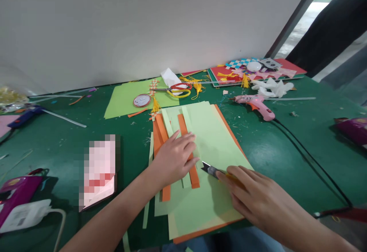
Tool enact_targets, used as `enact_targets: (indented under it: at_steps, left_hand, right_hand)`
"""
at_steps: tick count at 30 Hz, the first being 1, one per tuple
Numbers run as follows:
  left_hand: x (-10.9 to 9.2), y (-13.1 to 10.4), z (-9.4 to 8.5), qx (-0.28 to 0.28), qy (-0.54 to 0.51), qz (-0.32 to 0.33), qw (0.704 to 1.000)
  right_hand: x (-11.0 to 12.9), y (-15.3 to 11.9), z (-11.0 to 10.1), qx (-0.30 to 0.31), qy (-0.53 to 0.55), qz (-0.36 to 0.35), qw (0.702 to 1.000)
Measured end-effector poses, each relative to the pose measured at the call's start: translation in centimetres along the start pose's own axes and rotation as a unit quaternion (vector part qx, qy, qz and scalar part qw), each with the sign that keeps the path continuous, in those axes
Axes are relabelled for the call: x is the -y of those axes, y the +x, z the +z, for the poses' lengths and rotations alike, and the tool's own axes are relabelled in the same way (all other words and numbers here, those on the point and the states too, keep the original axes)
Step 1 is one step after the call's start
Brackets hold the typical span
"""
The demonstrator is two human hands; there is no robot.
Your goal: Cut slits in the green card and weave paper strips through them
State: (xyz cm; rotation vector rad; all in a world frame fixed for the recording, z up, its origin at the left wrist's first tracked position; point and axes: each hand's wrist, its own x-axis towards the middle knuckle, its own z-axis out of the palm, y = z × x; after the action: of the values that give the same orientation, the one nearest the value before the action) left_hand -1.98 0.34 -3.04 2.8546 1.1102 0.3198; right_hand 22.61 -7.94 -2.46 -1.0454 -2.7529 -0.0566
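My left hand (175,155) lies with outstretched fingers over orange paper strips (195,177) and pale green paper strips (187,120). These rest on a stack of pale green sheets (220,141), with orange paper (229,128) showing along the edges. In my right hand (255,187) is a utility knife (212,170), fingers closed round its yellow handle. Its blade points left, close to my left fingertips; whether it touches the paper I cannot tell. More orange paper (158,141) lies left of the stack, partly under my left hand.
Behind the stack are scissors (179,89), a round tin (142,100) and light green paper (119,97). A pink glue gun (255,105) with its cord lies right. To the left are a phone (100,191), a purple glue gun (21,193) and a white adapter (27,215).
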Motion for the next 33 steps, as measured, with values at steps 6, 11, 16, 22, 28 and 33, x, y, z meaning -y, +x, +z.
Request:
enact_targets:
  at_steps: [6, 11, 16, 22, 28, 33]
  left_hand:
    - [0.1, 0.2, -0.7, -0.023, 0.019, 0.07, 0.997]
    - [0.0, 0.3, -1.3, 0.0, 0.011, 0.084, 0.996]
    - [0.0, 0.3, -1.6, 0.015, -0.006, 0.076, 0.997]
    - [-0.1, 0.3, -1.7, 0.023, -0.011, 0.071, 0.997]
    - [-0.1, 0.3, -1.6, 0.025, -0.012, 0.069, 0.997]
    - [0.0, 0.1, -1.3, 0.027, -0.013, 0.068, 0.997]
  right_hand:
    - [0.2, -0.3, 0.0, -0.005, -0.002, -0.002, 1.0]
    - [0.2, -0.3, 0.1, -0.003, -0.002, 0.011, 1.0]
    - [0.0, 0.0, 0.2, -0.005, -0.004, -0.006, 1.0]
    - [-0.4, 0.3, 0.3, -0.011, -0.009, -0.014, 1.0]
    - [-0.3, 0.4, 0.3, -0.009, -0.016, 0.001, 1.0]
    - [-0.4, 0.6, 0.2, -0.014, -0.022, 0.007, 1.0]
